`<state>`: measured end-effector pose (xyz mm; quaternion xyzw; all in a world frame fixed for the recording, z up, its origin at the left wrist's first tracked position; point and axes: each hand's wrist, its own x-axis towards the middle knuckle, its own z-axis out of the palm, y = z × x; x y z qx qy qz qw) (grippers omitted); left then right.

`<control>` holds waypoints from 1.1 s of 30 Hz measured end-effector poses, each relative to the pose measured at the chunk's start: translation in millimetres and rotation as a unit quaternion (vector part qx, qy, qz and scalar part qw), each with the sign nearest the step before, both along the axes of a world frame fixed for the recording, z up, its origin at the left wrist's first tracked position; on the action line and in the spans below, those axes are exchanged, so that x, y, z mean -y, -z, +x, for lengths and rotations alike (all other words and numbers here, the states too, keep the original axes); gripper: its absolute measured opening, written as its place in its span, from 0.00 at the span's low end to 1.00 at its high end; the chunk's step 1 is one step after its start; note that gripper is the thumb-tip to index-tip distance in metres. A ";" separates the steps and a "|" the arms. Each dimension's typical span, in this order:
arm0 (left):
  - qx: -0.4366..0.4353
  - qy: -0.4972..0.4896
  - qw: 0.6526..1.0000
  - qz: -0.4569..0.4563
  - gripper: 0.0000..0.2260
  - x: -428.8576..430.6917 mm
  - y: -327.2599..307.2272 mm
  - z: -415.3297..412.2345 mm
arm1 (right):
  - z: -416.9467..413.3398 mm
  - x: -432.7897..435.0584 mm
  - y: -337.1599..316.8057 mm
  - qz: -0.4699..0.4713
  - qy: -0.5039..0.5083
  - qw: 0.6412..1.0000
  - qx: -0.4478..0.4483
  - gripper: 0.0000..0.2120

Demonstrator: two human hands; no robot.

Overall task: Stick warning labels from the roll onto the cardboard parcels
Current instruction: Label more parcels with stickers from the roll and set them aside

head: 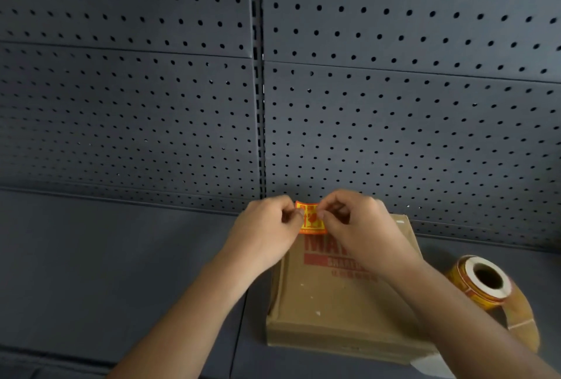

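Observation:
A flat cardboard parcel [331,296] with red print lies on the dark shelf. Above its far edge, an orange and yellow warning label [310,217] is held up between both hands. My left hand [267,229] pinches the label's left edge. My right hand [355,226] pinches its right edge. The label roll [482,280] lies on its side to the right of the parcel, with a loose strip of backing paper curling down from it.
A dark pegboard wall [394,105] stands right behind the parcel. The grey shelf surface [106,272] stretches to the left. A pale scrap [425,363] pokes out under the parcel's near right corner.

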<state>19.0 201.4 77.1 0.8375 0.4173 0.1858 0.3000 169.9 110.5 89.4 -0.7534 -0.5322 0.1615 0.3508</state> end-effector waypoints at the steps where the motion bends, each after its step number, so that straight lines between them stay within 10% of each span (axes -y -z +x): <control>1: -0.015 0.000 1.000 0.007 0.15 -2.5 1.3 1.0 | 0.0 -2.9 1.5 -0.004 -0.003 1.000 0.011 0.05; 25: -0.042 -0.061 0.994 0.078 0.14 -9.7 9.9 3.4 | -2.0 -10.3 17.0 0.010 0.005 0.988 0.156 0.09; 33: 0.113 -0.060 0.975 -0.180 0.12 10.7 29.9 10.3 | -3.6 -2.1 23.0 -0.135 0.062 0.966 0.214 0.27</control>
